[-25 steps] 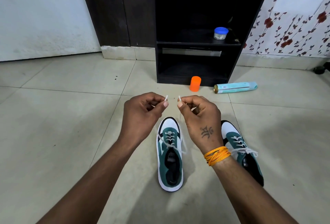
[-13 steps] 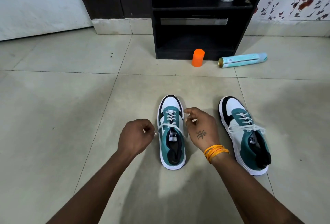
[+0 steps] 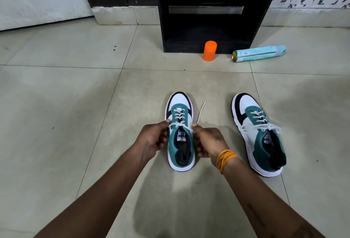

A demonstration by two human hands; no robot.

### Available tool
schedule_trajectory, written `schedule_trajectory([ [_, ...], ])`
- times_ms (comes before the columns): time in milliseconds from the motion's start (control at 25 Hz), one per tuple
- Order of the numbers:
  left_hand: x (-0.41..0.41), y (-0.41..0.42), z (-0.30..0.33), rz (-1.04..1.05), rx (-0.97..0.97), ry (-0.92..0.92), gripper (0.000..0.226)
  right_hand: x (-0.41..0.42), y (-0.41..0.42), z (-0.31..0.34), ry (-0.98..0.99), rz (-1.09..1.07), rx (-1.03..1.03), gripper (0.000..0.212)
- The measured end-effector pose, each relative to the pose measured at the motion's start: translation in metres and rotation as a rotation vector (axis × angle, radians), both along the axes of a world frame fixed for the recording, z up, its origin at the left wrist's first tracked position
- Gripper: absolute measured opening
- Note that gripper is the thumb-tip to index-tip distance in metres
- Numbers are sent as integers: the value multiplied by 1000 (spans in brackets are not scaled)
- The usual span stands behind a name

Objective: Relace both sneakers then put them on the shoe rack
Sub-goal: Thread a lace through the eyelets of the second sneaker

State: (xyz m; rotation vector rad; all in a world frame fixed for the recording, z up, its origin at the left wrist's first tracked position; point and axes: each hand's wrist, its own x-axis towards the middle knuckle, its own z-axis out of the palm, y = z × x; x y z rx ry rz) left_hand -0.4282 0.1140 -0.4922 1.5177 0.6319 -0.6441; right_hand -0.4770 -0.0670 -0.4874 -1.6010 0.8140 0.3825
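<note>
Two teal, white and black sneakers sit on the tile floor (image 3: 56,95) in front of you, toes pointing at the black shoe rack (image 3: 212,19). Your left hand (image 3: 151,139) and right hand (image 3: 208,143) are curled in on either side of the left sneaker (image 3: 180,143), each pinching the white lace (image 3: 180,125) up near the top eyelets, and one loose lace end sticks out past your right thumb toward the rack. Looks like the lace is pulled snug across the tongue, though it's hard to be sure from this angle. The right sneaker (image 3: 259,135) sits well apart on your right, untouched, laces loosely bunched. An orange cap (image 3: 209,50) and a spray can (image 3: 258,53) lying on its side are down by the rack's base.
</note>
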Motion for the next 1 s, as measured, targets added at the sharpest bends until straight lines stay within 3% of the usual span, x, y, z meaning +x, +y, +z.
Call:
schedule_trajectory([
  [160,-3,-2,8,60,5,-161,15,7,0,11,-103,-38,61,28],
  [280,-2,3,25,127,-109,-258,4,9,-7,24,-257,-82,31,12],
  [400,2,16,48,40,-164,-285,18,11,-13,44,-379,-12,37,11],
  [520,2,26,64,-145,12,-293,23,14,-21,56,-475,153,-137,24],
  [680,-2,22,77,-232,267,-362,29,13,-25,71,-624,401,-551,20],
  [880,-9,19,79,-589,1109,-626,26,5,-24,92,-718,688,-878,16],
  [1000,-16,14,81,-717,1260,-595,19,5,-25,98,-669,824,-952,13],
])
